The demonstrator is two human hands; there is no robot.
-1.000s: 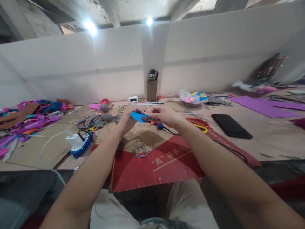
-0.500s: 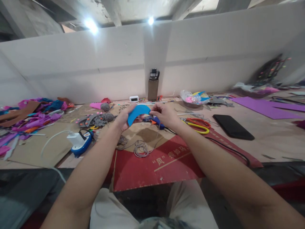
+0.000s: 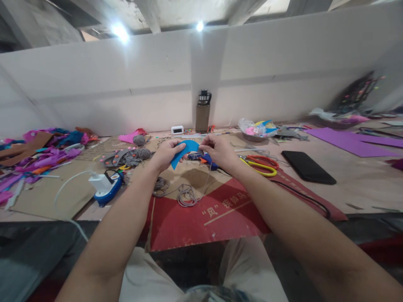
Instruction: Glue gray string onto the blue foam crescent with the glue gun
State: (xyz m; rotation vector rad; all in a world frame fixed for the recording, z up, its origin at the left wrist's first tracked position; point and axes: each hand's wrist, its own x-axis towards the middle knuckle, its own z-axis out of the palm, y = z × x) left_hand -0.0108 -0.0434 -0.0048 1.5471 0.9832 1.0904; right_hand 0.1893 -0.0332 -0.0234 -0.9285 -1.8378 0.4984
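1. Pinching the lower left end of the blue foam piece (image 3: 185, 149), your left hand (image 3: 165, 154) sits just left of the frame's centre, thumb and fingers pressed together on the material.
2. Your right hand (image 3: 218, 152) is just right of centre, and its fingertips are closed on the upper right end of the same piece.
3. The blue foam piece is a curved strip held between both hands in the middle of the frame, lifted off the table and slanting down toward the left.
4. Directly behind and below the strip lies a blue glue gun (image 3: 206, 159), partly hidden by your right hand. Its black cable (image 3: 299, 195) runs off toward the lower right.
5. Under your forearms is a brown and red cardboard sheet (image 3: 201, 222), with grey cord coils (image 3: 186, 196) lying on it below your hands.
6. Right of your right hand lie red and yellow scissors (image 3: 262, 163), and further right a black phone (image 3: 307, 167) lies flat.
7. At centre top a brown bottle (image 3: 202, 113) stands upright against the white wall, with a small white clock (image 3: 177, 130) to its left.
8. At left centre a white charger sits in a blue power strip (image 3: 105, 188). A heap of purple and pink scraps (image 3: 34, 157) fills the far left.
9. Purple sheets (image 3: 349, 140) lie at the right edge.
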